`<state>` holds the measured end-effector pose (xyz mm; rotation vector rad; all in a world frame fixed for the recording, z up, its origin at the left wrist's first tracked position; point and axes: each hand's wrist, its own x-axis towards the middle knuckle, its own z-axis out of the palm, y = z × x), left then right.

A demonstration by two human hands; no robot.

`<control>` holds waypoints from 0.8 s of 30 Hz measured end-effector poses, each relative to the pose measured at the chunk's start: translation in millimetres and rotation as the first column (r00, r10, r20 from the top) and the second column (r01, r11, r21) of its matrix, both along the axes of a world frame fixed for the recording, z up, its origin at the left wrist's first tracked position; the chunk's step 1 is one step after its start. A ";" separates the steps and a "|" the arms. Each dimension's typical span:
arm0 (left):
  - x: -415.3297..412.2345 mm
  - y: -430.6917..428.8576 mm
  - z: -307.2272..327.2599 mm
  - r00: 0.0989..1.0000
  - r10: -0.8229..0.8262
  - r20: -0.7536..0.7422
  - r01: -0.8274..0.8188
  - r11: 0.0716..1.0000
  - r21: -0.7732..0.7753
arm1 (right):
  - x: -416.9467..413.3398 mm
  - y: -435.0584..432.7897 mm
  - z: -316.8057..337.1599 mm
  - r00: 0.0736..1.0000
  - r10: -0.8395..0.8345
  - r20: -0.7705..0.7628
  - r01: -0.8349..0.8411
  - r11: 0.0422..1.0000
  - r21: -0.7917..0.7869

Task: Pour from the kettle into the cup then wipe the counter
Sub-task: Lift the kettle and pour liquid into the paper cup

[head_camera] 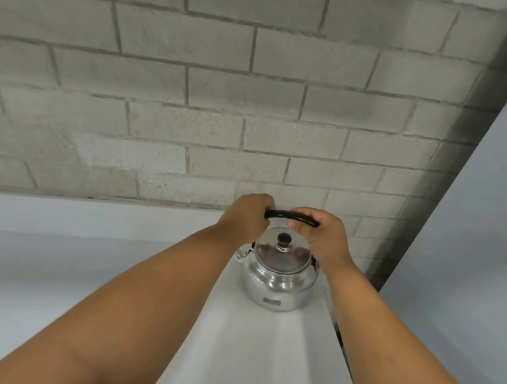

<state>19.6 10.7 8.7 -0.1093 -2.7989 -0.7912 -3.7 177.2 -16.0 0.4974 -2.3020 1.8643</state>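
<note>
A shiny steel kettle (278,278) with a black lid knob stands on the pale grey counter (243,348), close to the back wall. Its black arched handle (290,216) runs left to right above the lid. My left hand (246,216) is closed around the handle's left end. My right hand (323,234) is closed around its right end. The spout pokes out on the left, partly hidden behind my left forearm. No cup and no cloth are in view.
A grey block wall (225,94) rises right behind the kettle. A pale flat panel (476,248) stands along the right side, close to the kettle. The counter stretches far to the left.
</note>
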 end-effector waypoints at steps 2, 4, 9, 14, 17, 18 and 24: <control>18.4 -5.1 16.5 0.998 -0.033 -0.060 0.035 0.999 0.033 | 16.5 -3.7 14.3 0.999 -0.026 -0.022 0.025 0.998 -0.049; 41.2 -13.3 36.1 0.992 -0.090 -0.090 0.097 0.993 0.073 | 31.9 -7.5 33.4 0.997 -0.058 -0.060 0.055 0.997 -0.057; 123.7 -63.3 63.0 0.993 -0.100 -0.065 0.112 0.965 0.235 | 81.9 -18.0 82.6 0.977 -0.099 -0.187 0.100 0.995 -0.001; 225.5 -133.4 47.4 0.999 -0.022 -0.039 0.033 0.952 0.305 | 141.1 -36.2 110.6 0.956 -0.016 -0.292 0.030 0.999 0.045; 281.4 -167.2 21.1 0.999 0.038 0.020 -0.043 0.940 0.339 | 176.6 -54.7 117.3 0.962 0.055 -0.267 -0.034 0.996 0.080; 298.0 -175.9 10.7 0.997 0.063 0.046 -0.074 0.940 0.333 | 188.2 -61.9 117.6 0.963 0.073 -0.259 -0.050 0.994 0.095; 360.7 -199.3 -51.3 0.986 0.060 0.154 -0.128 0.866 0.484 | 249.2 -100.7 105.3 0.967 0.140 -0.215 -0.098 0.976 0.193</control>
